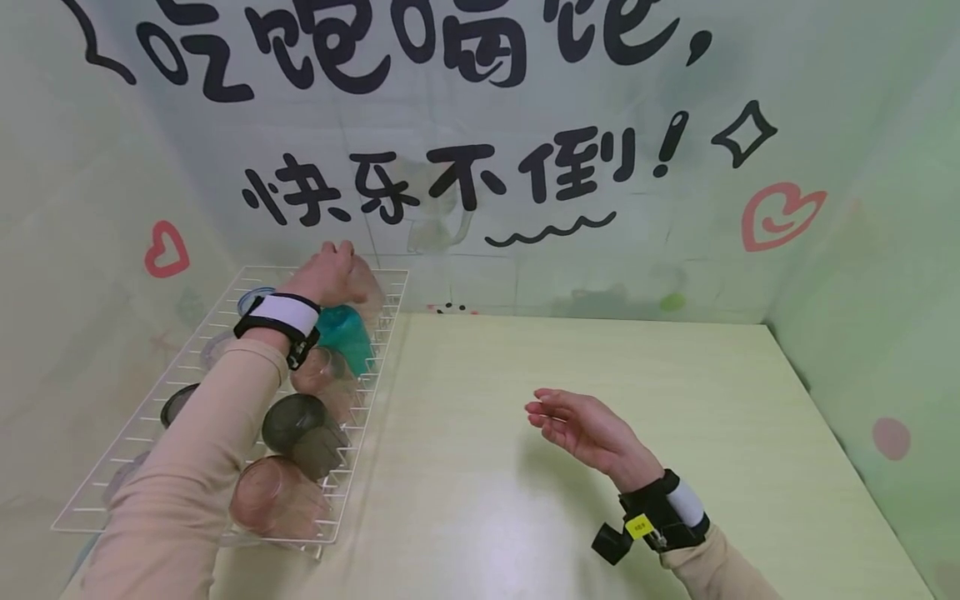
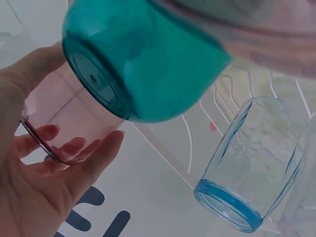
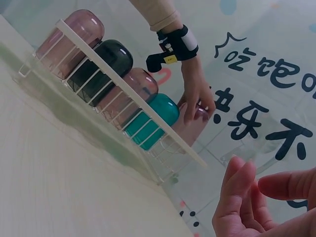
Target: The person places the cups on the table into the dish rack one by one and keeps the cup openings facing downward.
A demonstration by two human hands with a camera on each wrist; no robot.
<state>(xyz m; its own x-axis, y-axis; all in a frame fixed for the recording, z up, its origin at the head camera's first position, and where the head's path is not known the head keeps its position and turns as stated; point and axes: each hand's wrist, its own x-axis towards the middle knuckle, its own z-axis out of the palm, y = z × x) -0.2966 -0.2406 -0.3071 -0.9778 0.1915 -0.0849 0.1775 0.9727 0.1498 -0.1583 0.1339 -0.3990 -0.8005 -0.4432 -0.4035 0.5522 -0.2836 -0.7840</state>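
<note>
At the far end of a white wire rack [image 3: 106, 68], my left hand [image 1: 330, 275] grips a clear pink cup [image 2: 64, 108]. Its thumb and fingers curl round the cup near the rim in the left wrist view. Right beside that cup sits a teal cup [image 1: 345, 333], which overlaps it in the left wrist view. My right hand [image 1: 585, 429] is held over the table on the right, fingers loosely bent, with nothing in them.
Nearer me on the rack's right side are a pink cup [image 1: 322, 371], a dark grey cup [image 1: 296, 425] and another pink cup [image 1: 270, 496]. A blue-rimmed clear glass [image 2: 247, 163] lies in the left row. The pale table [image 1: 465, 467] meets printed walls at the back and sides.
</note>
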